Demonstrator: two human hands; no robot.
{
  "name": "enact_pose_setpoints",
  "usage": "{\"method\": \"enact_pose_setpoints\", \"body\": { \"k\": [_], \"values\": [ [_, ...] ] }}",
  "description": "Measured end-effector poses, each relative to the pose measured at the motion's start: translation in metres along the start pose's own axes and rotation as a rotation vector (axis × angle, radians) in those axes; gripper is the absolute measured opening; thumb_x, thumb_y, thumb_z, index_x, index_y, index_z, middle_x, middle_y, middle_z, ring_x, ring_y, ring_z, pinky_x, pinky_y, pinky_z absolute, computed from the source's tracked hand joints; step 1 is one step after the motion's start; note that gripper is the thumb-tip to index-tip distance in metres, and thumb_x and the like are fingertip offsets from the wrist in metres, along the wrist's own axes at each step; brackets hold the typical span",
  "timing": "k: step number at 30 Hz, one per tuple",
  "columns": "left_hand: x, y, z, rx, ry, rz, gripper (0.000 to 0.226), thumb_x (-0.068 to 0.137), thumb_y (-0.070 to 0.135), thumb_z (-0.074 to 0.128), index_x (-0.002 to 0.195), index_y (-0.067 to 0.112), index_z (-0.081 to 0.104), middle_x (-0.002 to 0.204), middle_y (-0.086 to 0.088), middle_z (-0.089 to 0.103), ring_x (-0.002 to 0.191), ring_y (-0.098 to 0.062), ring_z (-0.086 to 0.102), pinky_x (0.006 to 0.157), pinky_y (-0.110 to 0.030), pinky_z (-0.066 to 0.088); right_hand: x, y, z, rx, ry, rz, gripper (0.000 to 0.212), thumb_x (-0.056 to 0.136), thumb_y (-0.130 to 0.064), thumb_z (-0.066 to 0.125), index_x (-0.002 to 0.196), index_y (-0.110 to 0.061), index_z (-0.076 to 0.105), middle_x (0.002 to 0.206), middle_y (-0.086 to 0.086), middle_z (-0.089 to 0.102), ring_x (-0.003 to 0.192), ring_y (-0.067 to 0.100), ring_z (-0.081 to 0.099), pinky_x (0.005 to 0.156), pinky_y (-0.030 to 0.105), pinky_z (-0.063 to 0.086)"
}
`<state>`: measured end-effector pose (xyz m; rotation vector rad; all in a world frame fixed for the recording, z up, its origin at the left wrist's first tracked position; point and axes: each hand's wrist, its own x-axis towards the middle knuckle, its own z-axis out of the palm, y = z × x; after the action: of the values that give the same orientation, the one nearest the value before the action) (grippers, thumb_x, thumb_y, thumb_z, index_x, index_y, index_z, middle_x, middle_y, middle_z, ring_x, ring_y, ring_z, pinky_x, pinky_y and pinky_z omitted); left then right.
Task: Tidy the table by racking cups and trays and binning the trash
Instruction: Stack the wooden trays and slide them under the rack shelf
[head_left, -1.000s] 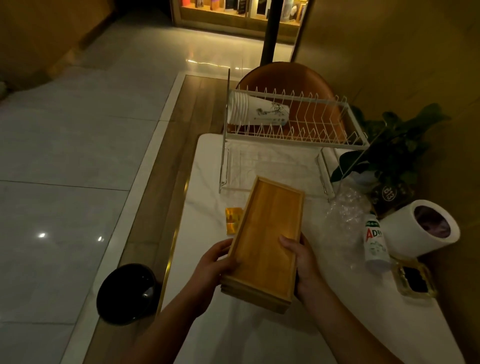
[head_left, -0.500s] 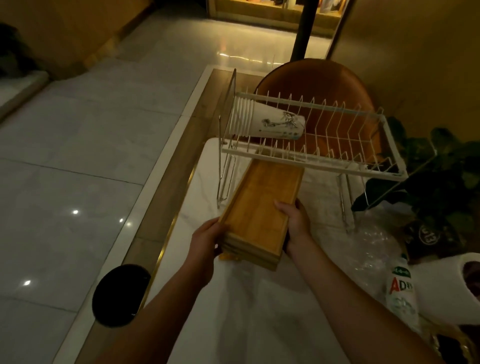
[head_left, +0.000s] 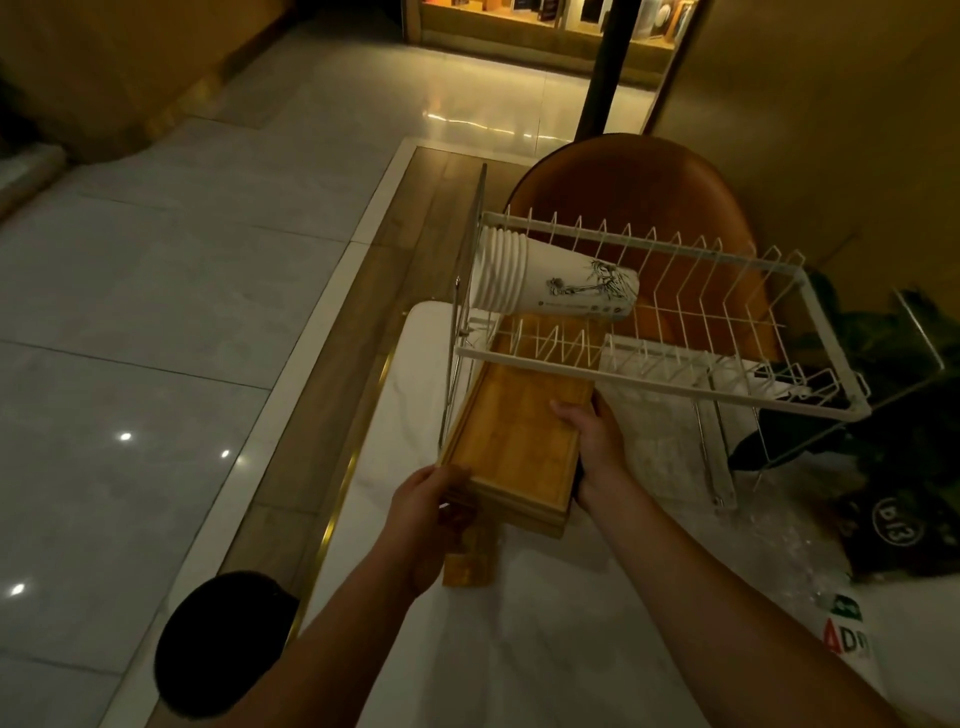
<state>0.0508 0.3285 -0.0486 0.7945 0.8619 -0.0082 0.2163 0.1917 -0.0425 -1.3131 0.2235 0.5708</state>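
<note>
I hold a stack of wooden trays (head_left: 519, 441) by its near end, my left hand (head_left: 426, 512) on its left corner and my right hand (head_left: 595, 447) on its right edge. The stack's far end lies under the upper tier of the white wire dish rack (head_left: 675, 382), on the rack's lower level. A nested stack of white paper cups (head_left: 545, 286) lies on its side on the upper tier at the left. A small yellow wrapper (head_left: 470, 564) lies on the white table (head_left: 519, 649) just below the trays.
A black round bin (head_left: 223, 644) stands on the floor left of the table. A white bottle with red letters (head_left: 849, 636) and crinkled clear plastic (head_left: 795, 540) lie at the right. A potted plant (head_left: 893, 415) and an orange chair (head_left: 639, 192) stand behind the rack.
Both hands have carried the tray stack forward from the table's middle and slid its far end under the rack's upper tier. My view has moved closer to the rack.
</note>
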Motion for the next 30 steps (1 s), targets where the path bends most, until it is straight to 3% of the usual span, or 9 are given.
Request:
{"method": "enact_pose_setpoints", "body": {
  "k": [6, 14, 19, 24, 30],
  "values": [
    [0.008, -0.001, 0.001, -0.009, 0.000, 0.003, 0.038, 0.085, 0.025, 0.072, 0.118, 0.009, 0.061, 0.111, -0.021, 0.062, 0.090, -0.036, 0.068, 0.068, -0.039, 0.060, 0.012, -0.003, 0.003, -0.008, -0.028, 0.020, 0.054, 0.073, -0.016, 0.078, 0.124, -0.028, 0.062, 0.117, 0.008, 0.071, 0.105, 0.035, 0.068, 0.084, 0.061, 0.055],
    [0.013, 0.000, 0.007, 0.020, 0.060, -0.008, 0.037, 0.086, 0.023, 0.071, 0.118, 0.008, 0.062, 0.106, -0.019, 0.063, 0.086, -0.034, 0.068, 0.062, -0.035, 0.058, 0.017, -0.009, -0.002, -0.101, -0.084, 0.104, 0.060, 0.074, -0.020, 0.080, 0.130, -0.026, 0.057, 0.123, 0.010, 0.069, 0.111, 0.035, 0.065, 0.095, 0.063, 0.049],
    [0.013, 0.000, 0.004, -0.003, 0.067, 0.003, 0.037, 0.086, 0.022, 0.071, 0.119, 0.008, 0.062, 0.106, -0.019, 0.063, 0.082, -0.034, 0.069, 0.059, -0.034, 0.058, 0.016, -0.017, 0.000, -0.186, -0.045, 0.117, 0.055, 0.072, -0.024, 0.083, 0.123, -0.024, 0.063, 0.118, 0.008, 0.071, 0.106, 0.032, 0.067, 0.093, 0.060, 0.052],
    [0.012, 0.002, 0.002, -0.031, 0.051, -0.003, 0.033, 0.087, 0.018, 0.070, 0.117, 0.008, 0.062, 0.113, -0.019, 0.060, 0.091, -0.037, 0.066, 0.055, -0.033, 0.059, 0.007, -0.016, 0.000, -0.224, -0.044, 0.132, 0.045, 0.076, -0.026, 0.079, 0.119, -0.026, 0.065, 0.114, 0.004, 0.072, 0.102, 0.027, 0.067, 0.087, 0.052, 0.056],
    [0.015, 0.001, -0.001, -0.038, 0.041, -0.004, 0.039, 0.086, 0.015, 0.071, 0.122, 0.006, 0.060, 0.117, -0.019, 0.060, 0.098, -0.039, 0.063, 0.057, -0.034, 0.059, -0.006, -0.006, -0.008, -0.287, -0.023, 0.131, 0.051, 0.077, -0.028, 0.078, 0.124, -0.025, 0.061, 0.115, 0.002, 0.070, 0.098, 0.021, 0.068, 0.076, 0.040, 0.059]
  ]
}}
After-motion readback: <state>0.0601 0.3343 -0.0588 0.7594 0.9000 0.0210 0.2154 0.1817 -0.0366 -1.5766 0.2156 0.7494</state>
